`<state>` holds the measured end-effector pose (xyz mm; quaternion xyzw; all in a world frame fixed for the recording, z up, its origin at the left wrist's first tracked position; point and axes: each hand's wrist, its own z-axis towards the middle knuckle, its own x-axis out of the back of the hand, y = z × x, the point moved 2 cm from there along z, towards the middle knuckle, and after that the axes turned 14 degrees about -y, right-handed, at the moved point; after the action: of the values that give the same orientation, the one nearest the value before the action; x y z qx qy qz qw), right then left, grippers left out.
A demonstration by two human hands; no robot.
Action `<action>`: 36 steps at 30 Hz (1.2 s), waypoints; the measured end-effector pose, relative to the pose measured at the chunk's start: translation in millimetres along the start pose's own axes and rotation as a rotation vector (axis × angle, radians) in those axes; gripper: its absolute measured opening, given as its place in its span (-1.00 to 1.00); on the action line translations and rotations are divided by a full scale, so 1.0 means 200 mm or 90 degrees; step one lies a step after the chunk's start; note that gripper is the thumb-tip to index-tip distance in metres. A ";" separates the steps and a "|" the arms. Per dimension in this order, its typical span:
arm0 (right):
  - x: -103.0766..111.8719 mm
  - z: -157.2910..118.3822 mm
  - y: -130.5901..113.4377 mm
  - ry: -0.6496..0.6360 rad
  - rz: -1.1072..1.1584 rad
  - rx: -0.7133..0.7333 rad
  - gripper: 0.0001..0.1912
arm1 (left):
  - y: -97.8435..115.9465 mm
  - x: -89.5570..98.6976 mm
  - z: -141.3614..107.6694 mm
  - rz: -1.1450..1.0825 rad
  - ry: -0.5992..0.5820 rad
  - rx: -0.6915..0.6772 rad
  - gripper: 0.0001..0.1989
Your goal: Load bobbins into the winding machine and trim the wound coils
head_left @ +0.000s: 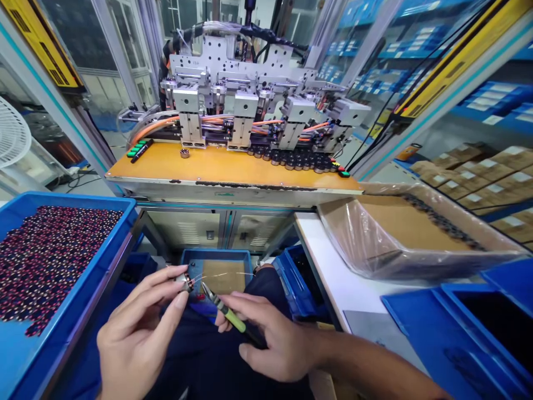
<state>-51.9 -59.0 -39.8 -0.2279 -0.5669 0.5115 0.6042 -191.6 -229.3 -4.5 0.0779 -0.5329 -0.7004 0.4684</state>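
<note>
Between the thumb and fingers of my left hand (pixel 139 328) is a small round motor part (pixel 184 281) with copper windings, partly covered by the fingertips. Thin wires (pixel 219 274) stretch from it to the right. My right hand (pixel 277 333) is wrapped round a pair of pliers (pixel 233 318) with green and black handles. Its pointed jaws lie close to the wires, just right of the part; whether they touch a wire is too small to tell. Both hands are above my lap, and below them is a blue tray (pixel 216 253) with a brown sheet in it.
A machine (pixel 239 105) with several metal heads stands behind an orange worktop (pixel 216 164) bearing dark round parts (pixel 291 159). Left, a blue bin (pixel 125 208) holds many small parts. Right are a plastic-lined carton (pixel 358 244) and a blue crate (pixel 441 333).
</note>
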 end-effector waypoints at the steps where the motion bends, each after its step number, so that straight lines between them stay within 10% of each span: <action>1: 0.00 0.01 0.00 0.003 0.003 0.009 -0.21 | 0.00 0.00 0.00 0.002 0.001 -0.002 -0.80; 21: 0.03 0.11 -0.05 0.019 0.068 -0.072 -0.73 | -0.02 0.00 -0.01 -0.019 -0.012 -0.014 -0.77; 31: 0.04 0.02 -0.07 0.008 0.271 -0.099 -0.27 | -0.05 0.02 0.00 -0.060 -0.049 -0.163 -0.60; 36: 0.07 0.01 -0.18 -0.022 0.224 -0.094 -0.53 | -0.07 0.00 -0.01 -0.158 -0.039 -0.164 -0.41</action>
<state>-43.5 -60.5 -2.3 -0.3587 -0.5644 0.5701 0.4773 -198.0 -231.4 -17.3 0.0611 -0.4389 -0.8173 0.3683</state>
